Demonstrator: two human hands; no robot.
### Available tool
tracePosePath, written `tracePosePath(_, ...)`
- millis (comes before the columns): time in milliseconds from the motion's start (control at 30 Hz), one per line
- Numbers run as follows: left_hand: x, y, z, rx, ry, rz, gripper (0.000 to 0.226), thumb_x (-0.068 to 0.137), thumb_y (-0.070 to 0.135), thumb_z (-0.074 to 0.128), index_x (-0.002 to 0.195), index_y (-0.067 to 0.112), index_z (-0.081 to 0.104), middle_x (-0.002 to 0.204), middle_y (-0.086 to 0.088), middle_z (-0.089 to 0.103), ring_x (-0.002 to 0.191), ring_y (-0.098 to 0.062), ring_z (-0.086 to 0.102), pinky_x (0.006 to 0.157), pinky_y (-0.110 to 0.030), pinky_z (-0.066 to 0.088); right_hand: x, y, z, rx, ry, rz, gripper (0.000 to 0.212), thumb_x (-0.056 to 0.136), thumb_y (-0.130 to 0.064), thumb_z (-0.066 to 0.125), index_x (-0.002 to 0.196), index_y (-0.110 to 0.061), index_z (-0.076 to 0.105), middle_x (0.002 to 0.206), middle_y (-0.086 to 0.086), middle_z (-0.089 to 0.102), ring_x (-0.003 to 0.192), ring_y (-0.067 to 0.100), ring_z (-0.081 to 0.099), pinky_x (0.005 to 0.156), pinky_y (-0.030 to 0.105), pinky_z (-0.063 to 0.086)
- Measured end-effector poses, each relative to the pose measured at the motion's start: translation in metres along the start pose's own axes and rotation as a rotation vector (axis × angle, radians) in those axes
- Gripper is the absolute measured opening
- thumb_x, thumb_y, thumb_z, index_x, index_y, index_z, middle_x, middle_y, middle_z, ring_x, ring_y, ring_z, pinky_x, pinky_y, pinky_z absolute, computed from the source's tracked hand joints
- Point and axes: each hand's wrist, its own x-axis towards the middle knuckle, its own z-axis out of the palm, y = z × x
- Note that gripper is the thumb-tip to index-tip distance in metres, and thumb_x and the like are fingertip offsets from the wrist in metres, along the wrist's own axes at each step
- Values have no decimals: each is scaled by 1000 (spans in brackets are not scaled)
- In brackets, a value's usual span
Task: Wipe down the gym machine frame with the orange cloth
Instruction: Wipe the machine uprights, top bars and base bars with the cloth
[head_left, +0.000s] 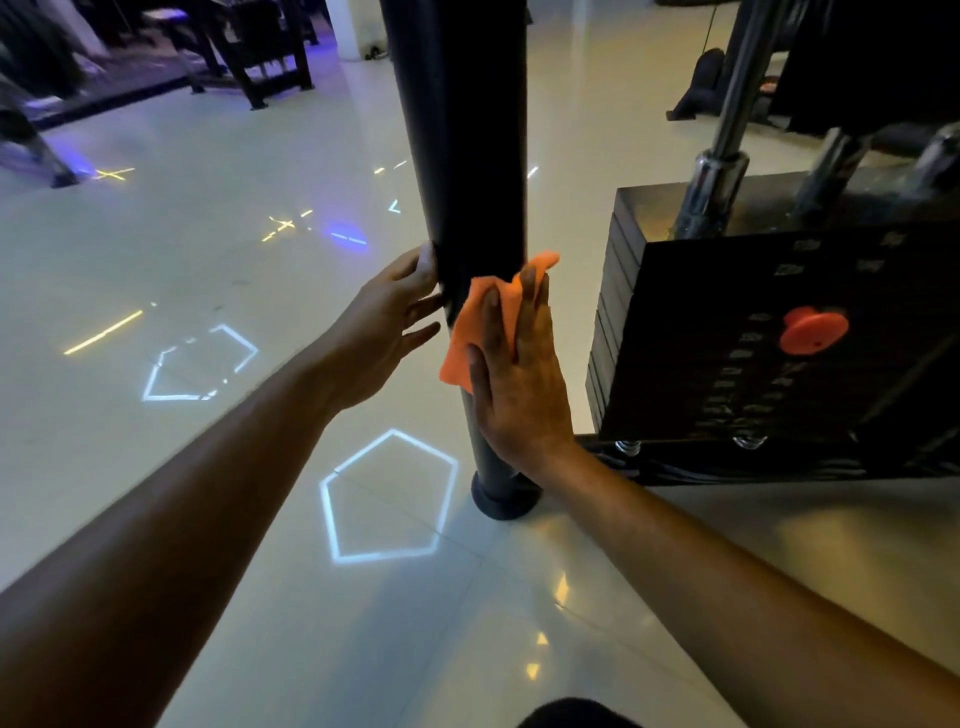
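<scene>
At the frame upright: work is under way on the black upright post (470, 156) of the gym machine frame, low on its length, a short way above its round foot (506, 501).
Orange cloth: the orange cloth (462, 338) lies flat against the near face of the post, pinned there by the right hand; its top corner pokes out past the fingertips on the right side.
Right hand: the right hand (519, 379) is spread flat with straight fingers, palm pressing the cloth to the post (no curl, no pinch visible).
Left hand: the left hand (387, 322) is open, fingers extended, its fingertips touching the post's left edge at about the height of the cloth's top; it holds nothing and appears to steady the post.
Stage, judged: mid-wipe on the lower section of this one post.
Done, judged: cannot be confirmed; the dark finish and dim light show no streaks or wet marks that would tell cleaned from uncleaned surface.
Left, judged: the short stretch below the cloth down to the foot, the far side of the post, and probably other frame members near the weight stack (753, 338) with its orange selector pin (813, 330) and the chrome guide rods (727, 119).
Surroundings: glossy tiled floor (208, 234) with light reflections.
</scene>
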Motion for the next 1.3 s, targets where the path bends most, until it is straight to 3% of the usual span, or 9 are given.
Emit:
tracePosePath(167, 12, -29, 4, -14, 0, 50, 57, 109, 65, 39, 154, 34, 54, 150, 15, 63, 142, -13, 58, 126, -48, 38, -59, 39, 28, -89, -114, -67, 90, 114, -32, 49, 170, -36, -21, 177, 24, -4, 165, 52, -2, 123, 71, 31)
tracePosePath(300, 17, -49, 5, -27, -23, 120, 52, 113, 59, 36, 153, 32, 54, 147, 14, 65, 139, -11, 60, 125, -48, 38, -40, 19, 37, -78, 20, -41, 81, 118, -35, 41, 168, -35, -23, 177, 18, -24, 165, 52, -7, 131, 66, 19)
tracePosePath(367, 19, -61, 5, -32, -48, 143, 50, 115, 54, 36, 154, 30, 53, 149, 12, 65, 141, -11, 59, 125, -49, 38, -35, 21, 45, -81, 89, -34, 83, 117, -36, 42, 168, -34, -24, 178, 22, -17, 164, 53, -6, 132, 65, 17)
tracePosePath(533, 20, -93, 10, -22, -34, 166, 48, 115, 53, 37, 154, 30, 54, 149, 14, 64, 142, -8, 57, 125, -48, 39, -93, 58, 70, -186, -62, -84, 87, 116, -35, 47, 170, -31, -21, 175, 11, -34, 163, 57, -4, 129, 68, 21)
tracePosePath(667, 18, -129, 18, -36, -49, 79, 52, 113, 58, 36, 153, 31, 55, 147, 15, 66, 139, -7, 59, 126, -49, 37, -106, 57, 69, -246, -148, -54, 81, 115, -38, 51, 173, -24, -4, 177, 21, -19, 162, 58, -6, 127, 72, 17)
tracePosePath(800, 16, -142, 24, -81, -50, 83, 47, 115, 54, 35, 152, 34, 56, 148, 14, 65, 141, -9, 58, 126, -48, 37, -78, 42, 60, -182, -34, -9, 73, 114, -36, 52, 171, -17, 10, 177, 24, -8, 164, 55, -7, 131, 69, 11)
tracePosePath(1033, 12, -146, 36, -115, 10, 119, 51, 116, 50, 34, 159, 29, 50, 152, 10, 62, 146, -15, 53, 128, -47, 36, -132, 67, 76, -263, -194, 3, 113, 105, -28, 69, 169, -27, -24, 178, 23, -14, 162, 58, -5, 128, 70, 22)
tracePosePath(1167, 16, -157, 38, -106, 32, 158, 49, 117, 44, 34, 159, 23, 49, 153, 3, 62, 145, -17, 54, 127, -48, 37, -123, 60, 76, -201, -164, -7, 104, 109, -29, 64, 170, -27, -21, 176, 19, -26, 164, 53, -10, 130, 70, 14)
tracePosePath(1300, 21, -166, 34, -98, 16, 179, 47, 119, 39, 32, 160, 21, 46, 154, 1, 60, 146, -19, 53, 126, -48, 39, -104, 58, 79, -145, -31, -25, 100, 113, -31, 58, 168, -34, -25, 176, 21, -11, 164, 54, -5, 131, 68, 13)
